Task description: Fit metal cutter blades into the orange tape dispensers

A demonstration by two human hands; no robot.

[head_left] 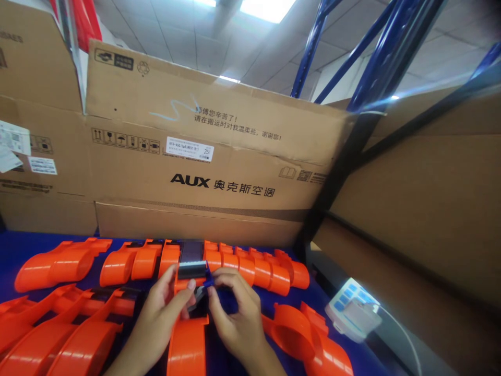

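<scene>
Between my hands, near the middle of the blue surface, is an orange tape dispenser [187, 284] with a black head and a toothed metal blade along its top edge. My left hand [166, 308] grips its left side, thumb across the front. The fingers of my right hand [237, 308] pinch a small dark blue piece [209, 277] at the blade's right end. Just below, a curved orange part [187, 347] shows; whether it belongs to the held dispenser I cannot tell. My fingers hide part of the dispenser's middle.
Several more orange tape dispensers lie in rows on the blue surface: behind [237, 263], at left [84, 334] and at right [293, 329]. A white power strip [352, 310] with a plug and cable sits at right. Large cardboard [219, 209] and a blue rack post [352, 130] stand behind.
</scene>
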